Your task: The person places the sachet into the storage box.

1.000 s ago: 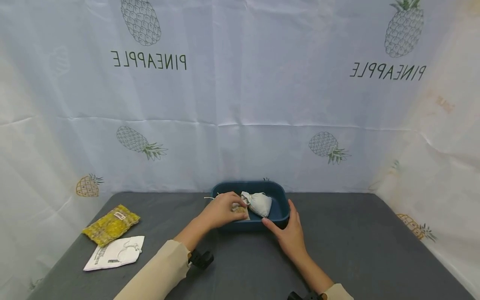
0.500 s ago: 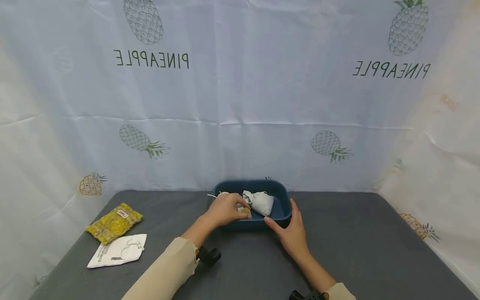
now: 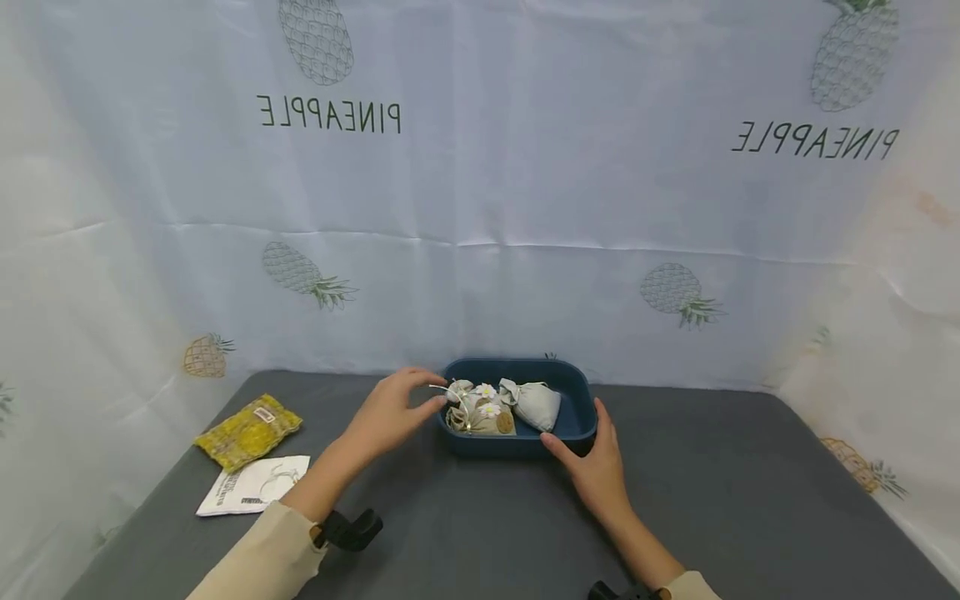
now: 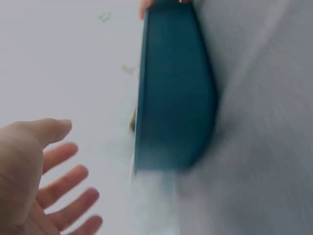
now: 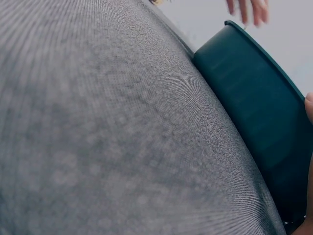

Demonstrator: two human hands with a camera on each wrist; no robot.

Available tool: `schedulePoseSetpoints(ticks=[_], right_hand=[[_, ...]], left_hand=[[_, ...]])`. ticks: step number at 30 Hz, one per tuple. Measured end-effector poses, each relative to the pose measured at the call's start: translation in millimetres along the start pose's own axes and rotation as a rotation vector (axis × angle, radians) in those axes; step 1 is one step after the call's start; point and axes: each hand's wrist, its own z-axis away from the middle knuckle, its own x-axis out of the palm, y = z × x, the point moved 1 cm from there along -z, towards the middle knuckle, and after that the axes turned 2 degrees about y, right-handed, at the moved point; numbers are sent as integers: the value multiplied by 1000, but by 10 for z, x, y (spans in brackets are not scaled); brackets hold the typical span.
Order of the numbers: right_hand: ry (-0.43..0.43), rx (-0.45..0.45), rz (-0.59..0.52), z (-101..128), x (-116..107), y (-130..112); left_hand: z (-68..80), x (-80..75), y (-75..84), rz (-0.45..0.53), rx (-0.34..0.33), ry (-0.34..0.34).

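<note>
A dark blue plastic tub (image 3: 480, 447) stands at the table's far edge. Inside on the left lies a beige drawstring sachet (image 3: 487, 421) with white daisies and a brown round patch; on the right, a pale grey cloth drawstring pouch (image 3: 538, 406). My left hand (image 3: 393, 412) is just left of the tub with fingers spread, close to a white string at the rim. The left wrist view shows that hand (image 4: 49, 181) apart from the tub, holding nothing. My right hand (image 3: 596, 475) grips the tub's front right corner, thumb at the front rim and fingers along the right side.
At the table's left lie a yellow patterned packet (image 3: 251, 432) and, partly under it, a white printed bag (image 3: 251, 486) with a string. A white pineapple-print curtain (image 3: 487, 300) hangs directly behind the tub. The table has a dark grey cloth (image 3: 480, 533).
My left hand has come off the beige sachet and moved left out of the tub, its fingers spreading. The right hand stays at the tub's corner. The head view has shifted slightly.
</note>
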Motion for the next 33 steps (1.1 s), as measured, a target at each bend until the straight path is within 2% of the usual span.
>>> schedulePoseSetpoints(ticks=[8, 14, 17, 19, 21, 26, 30, 33], right_hand=[[1, 8, -8, -7, -77, 14], [-4, 5, 0, 0, -91, 10], [1, 5, 4, -3, -96, 11], [0, 5, 8, -3, -98, 9], [-4, 4, 11, -3, -96, 6], [-15, 7, 14, 13, -70, -11], [-29, 13, 8, 26, -42, -33], [-30, 12, 6, 25, -22, -46]], left_hand=[[539, -422, -432, -140, -81, 115], [974, -607, -735, -159, -247, 128], [1126, -642, -868, -174, -295, 187], [1198, -648, -948, -190, -313, 228], [1251, -644, -1021, -202, -341, 241], [1331, -598, -1188, -267, -381, 200], [1362, -526, -1305, -325, -358, 225], [1388, -476, -1361, -329, -346, 238]])
